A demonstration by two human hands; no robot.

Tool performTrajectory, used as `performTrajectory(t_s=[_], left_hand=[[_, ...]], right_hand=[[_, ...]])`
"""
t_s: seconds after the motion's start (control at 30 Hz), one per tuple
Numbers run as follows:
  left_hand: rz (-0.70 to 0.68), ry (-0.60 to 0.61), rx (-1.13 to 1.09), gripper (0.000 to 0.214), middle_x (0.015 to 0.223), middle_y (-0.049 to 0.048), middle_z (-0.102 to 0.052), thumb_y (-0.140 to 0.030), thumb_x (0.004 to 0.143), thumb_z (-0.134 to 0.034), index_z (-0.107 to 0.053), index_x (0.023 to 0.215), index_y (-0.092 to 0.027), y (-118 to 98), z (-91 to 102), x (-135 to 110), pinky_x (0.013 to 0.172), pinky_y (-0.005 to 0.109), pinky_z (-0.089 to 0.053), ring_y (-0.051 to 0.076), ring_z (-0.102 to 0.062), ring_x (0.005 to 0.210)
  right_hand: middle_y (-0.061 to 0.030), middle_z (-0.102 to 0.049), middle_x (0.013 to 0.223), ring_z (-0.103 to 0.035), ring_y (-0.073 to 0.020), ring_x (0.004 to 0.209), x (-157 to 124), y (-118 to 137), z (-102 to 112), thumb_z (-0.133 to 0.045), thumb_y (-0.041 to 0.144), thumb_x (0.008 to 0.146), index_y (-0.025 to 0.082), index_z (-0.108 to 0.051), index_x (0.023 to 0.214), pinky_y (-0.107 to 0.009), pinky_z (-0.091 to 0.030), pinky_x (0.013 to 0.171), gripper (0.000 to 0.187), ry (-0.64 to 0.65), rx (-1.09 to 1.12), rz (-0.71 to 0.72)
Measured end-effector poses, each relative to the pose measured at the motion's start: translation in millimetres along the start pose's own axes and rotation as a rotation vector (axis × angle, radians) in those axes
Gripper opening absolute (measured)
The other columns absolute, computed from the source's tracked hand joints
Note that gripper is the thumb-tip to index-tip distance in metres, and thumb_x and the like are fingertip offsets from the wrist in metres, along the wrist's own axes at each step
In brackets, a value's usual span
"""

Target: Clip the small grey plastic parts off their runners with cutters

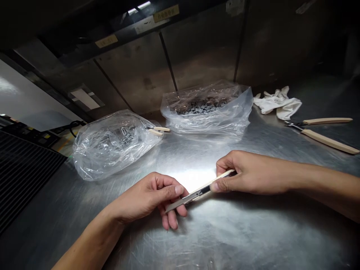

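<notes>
Both hands hold one long thin pale strip (198, 192) with a dark section in its middle, just above the steel table (253, 232). My left hand (153, 198) pinches its lower left end between thumb and fingers. My right hand (247, 173) grips the upper right end, thumb pressed along the strip. The strip slants up from left to right between the two hands.
Two clear plastic bags of small dark parts lie behind: one at the left (112, 142), one at the centre (208, 108). A pale-handled tool (158, 129) lies between them. Pale-handled pliers (323, 131) and a white cloth (278, 103) lie at the right.
</notes>
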State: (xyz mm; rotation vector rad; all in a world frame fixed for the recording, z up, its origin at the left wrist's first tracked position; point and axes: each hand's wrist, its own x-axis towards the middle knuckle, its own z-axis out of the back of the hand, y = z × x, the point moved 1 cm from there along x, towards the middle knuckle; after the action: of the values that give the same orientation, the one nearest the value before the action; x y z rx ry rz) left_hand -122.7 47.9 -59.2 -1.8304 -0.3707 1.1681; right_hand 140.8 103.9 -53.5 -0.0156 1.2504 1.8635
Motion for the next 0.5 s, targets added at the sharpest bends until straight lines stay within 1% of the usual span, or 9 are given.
performTrajectory(t_s=[0.07, 0.17, 0.3, 0.4, 0.5], left_hand=[[-0.002, 0.003, -0.005, 0.033, 0.078, 0.0098, -0.078, -0.043, 0.092, -0.07, -0.075, 0.093, -0.01, 0, 1.1, -1, 0.05, 0.019, -0.055, 0.013, -0.071, 0.053], [0.005, 0.028, -0.068, 0.038, 0.078, 0.0107, -0.077, -0.047, 0.088, -0.074, -0.076, 0.093, -0.01, 2, 3.0, 1, 0.046, 0.02, -0.054, 0.015, -0.07, 0.051], [0.003, 0.051, -0.148, 0.045, 0.077, 0.0116, -0.077, -0.053, 0.082, -0.077, -0.077, 0.092, -0.009, 6, 6.8, 2, 0.044, 0.021, -0.055, 0.017, -0.071, 0.051], [-0.011, 0.093, -0.157, 0.044, 0.077, 0.0125, -0.077, -0.052, 0.084, -0.076, -0.077, 0.095, -0.009, 7, 8.3, 2, 0.041, 0.02, -0.053, 0.017, -0.071, 0.051], [-0.02, 0.114, -0.166, 0.043, 0.076, 0.0125, -0.077, -0.05, 0.085, -0.076, -0.076, 0.095, -0.009, 8, 8.1, 0, 0.042, 0.02, -0.053, 0.017, -0.071, 0.052]], right_hand=[[0.0033, -0.054, 0.066, -0.044, -0.0136, 0.062, 1, -2, -1, -0.073, 0.06, 0.077, 0.022, -0.068, 0.081, -0.026, -0.028, 0.05, 0.038, -0.004, -0.002, -0.001], [0.0028, -0.054, 0.066, -0.044, -0.014, 0.062, 5, -9, -4, -0.072, 0.059, 0.079, 0.022, -0.066, 0.079, -0.027, -0.027, 0.051, 0.037, 0.002, -0.024, -0.004], [0.0011, -0.057, 0.071, -0.046, -0.0148, 0.066, 12, -23, -7, -0.07, 0.054, 0.083, 0.022, -0.066, 0.079, -0.028, -0.031, 0.056, 0.033, 0.022, -0.043, 0.047], [-0.0004, -0.059, 0.074, -0.047, -0.0159, 0.066, 15, -31, -9, -0.07, 0.052, 0.084, 0.022, -0.067, 0.08, -0.029, -0.031, 0.057, 0.03, 0.058, -0.008, 0.079], [-0.0017, -0.059, 0.073, -0.047, -0.0169, 0.066, 16, -31, -11, -0.07, 0.053, 0.084, 0.022, -0.067, 0.079, -0.03, -0.031, 0.057, 0.032, 0.037, -0.007, 0.075]])
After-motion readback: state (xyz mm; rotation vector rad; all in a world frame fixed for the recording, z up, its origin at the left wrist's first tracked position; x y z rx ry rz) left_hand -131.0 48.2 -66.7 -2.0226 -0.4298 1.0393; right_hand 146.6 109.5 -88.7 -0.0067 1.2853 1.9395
